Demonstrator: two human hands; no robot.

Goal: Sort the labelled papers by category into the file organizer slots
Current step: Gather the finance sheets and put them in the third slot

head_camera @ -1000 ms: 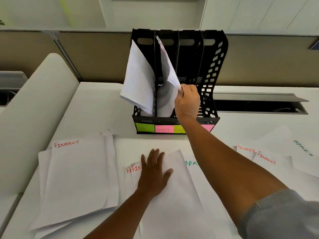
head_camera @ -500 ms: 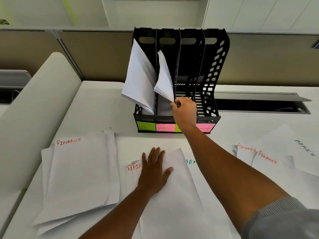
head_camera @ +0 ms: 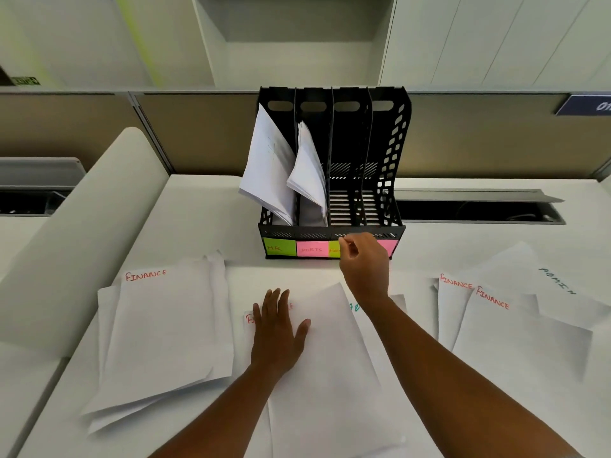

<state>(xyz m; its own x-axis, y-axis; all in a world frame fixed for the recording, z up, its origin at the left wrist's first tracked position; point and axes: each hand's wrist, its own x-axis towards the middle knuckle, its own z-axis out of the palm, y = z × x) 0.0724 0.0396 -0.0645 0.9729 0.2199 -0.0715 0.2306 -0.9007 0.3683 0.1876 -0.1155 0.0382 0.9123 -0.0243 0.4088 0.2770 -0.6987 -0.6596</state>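
A black file organizer (head_camera: 386,153) with several slots stands at the back of the desk, coloured sticky labels along its front. White papers (head_camera: 269,166) lean in its leftmost slot, and a smaller bundle (head_camera: 310,170) droops in the second; the two right slots show no paper. My right hand (head_camera: 362,262) hovers in front of the label strip with fingers loosely curled, holding nothing. My left hand (head_camera: 277,328) lies flat on a centre sheet (head_camera: 330,352) marked in red. A "FINANCE" pile (head_camera: 165,332) lies at left; more "FINANCE" sheets (head_camera: 496,332) and an "ADMIN" sheet (head_camera: 549,282) lie at right.
A beige partition wall (head_camera: 198,133) runs behind the organizer. A cable trough with a raised grey lid (head_camera: 476,196) opens in the desk to the organizer's right. A curved white desk divider (head_camera: 82,233) rises at the left.
My right hand let go of the bundle in the second slot and drew back down to the organizer's front. The bundle now droops in the slot. My left hand stayed put.
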